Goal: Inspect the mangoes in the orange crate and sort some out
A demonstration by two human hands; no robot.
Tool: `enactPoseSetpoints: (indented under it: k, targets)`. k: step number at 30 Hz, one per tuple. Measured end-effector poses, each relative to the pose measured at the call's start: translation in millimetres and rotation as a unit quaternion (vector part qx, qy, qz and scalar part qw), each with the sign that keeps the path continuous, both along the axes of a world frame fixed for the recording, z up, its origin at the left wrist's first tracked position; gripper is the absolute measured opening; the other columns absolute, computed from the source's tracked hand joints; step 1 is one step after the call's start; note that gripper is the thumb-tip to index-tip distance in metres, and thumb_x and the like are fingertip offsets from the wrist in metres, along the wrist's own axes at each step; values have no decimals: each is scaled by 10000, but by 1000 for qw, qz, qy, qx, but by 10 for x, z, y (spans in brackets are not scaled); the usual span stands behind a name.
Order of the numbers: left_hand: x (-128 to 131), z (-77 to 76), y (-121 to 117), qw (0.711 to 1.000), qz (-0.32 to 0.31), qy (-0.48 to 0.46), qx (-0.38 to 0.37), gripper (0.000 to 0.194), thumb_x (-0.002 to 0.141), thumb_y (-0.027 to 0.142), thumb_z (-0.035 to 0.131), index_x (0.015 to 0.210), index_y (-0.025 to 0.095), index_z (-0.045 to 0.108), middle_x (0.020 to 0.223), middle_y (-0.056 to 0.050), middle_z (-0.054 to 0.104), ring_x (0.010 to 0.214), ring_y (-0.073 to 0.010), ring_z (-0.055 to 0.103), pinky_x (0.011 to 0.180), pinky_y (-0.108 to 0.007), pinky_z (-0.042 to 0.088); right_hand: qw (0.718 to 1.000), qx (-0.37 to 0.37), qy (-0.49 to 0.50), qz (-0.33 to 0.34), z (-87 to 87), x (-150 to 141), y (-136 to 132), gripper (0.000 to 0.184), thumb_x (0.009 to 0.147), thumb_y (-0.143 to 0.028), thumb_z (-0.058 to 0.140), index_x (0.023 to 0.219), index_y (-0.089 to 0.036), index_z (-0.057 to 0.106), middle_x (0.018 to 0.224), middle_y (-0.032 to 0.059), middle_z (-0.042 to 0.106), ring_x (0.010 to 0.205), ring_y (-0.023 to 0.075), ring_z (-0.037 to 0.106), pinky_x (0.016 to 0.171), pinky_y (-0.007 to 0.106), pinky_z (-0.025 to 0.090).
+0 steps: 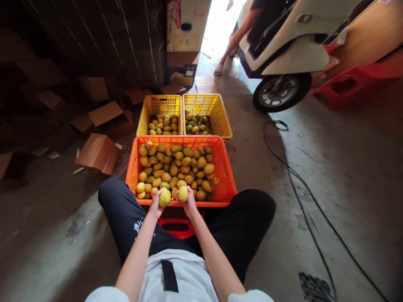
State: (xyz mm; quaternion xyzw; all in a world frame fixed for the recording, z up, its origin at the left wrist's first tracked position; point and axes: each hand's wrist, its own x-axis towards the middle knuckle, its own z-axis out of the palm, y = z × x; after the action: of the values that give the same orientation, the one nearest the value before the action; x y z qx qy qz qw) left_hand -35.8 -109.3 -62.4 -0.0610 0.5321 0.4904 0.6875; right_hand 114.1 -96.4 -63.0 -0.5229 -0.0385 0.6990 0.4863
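My left hand (155, 206) is closed around a round yellow-green fruit (164, 197). Beside it, my right hand (190, 204) grips a smaller, paler yellow fruit (183, 193). Both hands are over the near rim of an orange plastic crate (228, 176), between my knees. Inside the crate lie many oval fruits (174, 169) in yellow, green and brownish tones, a little like mangoes; I cannot tell their exact kind. The held fruits cover part of my fingers.
Two yellow crates (143, 115) (220, 113) with similar fruits adjoin the far side. Cardboard boxes (98, 153) litter the left floor. A white scooter (296, 54) stands at upper right, a person's leg (233, 44) beside it. Black cable (310, 199) runs along the right floor.
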Motion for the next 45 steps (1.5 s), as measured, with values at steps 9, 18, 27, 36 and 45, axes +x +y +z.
enactPoseSetpoints:
  k: [9,18,27,36,45]
  targets:
    - [-22,0,39,1000,-1,-16,-7,354,1012,435,585,1157,126,681,831,-102,771,681,-206,765,635,-291,652,998,3,-41,-43,-39,-37,-39,591,543,-499,973,944,-253,615,788,-22,739,608,193,725,545,314,615]
    - [-2,-1,-13,999,0,37,0,542,824,326,897,1267,204,609,936,-66,781,732,-212,792,638,-297,670,992,31,-115,-51,-54,-81,-94,653,525,-395,1005,982,-266,556,769,-29,733,569,190,716,478,278,577]
    - [-22,-60,-17,1000,-17,2,16,353,847,304,805,1130,131,684,997,-128,781,823,-223,781,715,-311,677,995,65,-80,-15,-1,-47,-63,541,606,-534,933,826,-259,522,749,8,759,543,184,676,430,262,486]
    - [-30,-105,-11,1000,-13,13,-11,338,927,376,767,1178,165,686,981,-95,763,842,-219,778,797,-362,690,997,0,-65,-39,77,8,-38,478,614,-529,907,819,-251,577,731,-24,709,624,189,694,451,246,494]
    - [-22,6,45,999,-14,17,-39,304,1036,394,633,1180,129,676,971,-120,782,817,-215,789,725,-343,698,995,-80,-43,-28,104,-5,0,401,926,-595,654,922,-195,686,690,44,741,519,188,697,408,235,433]
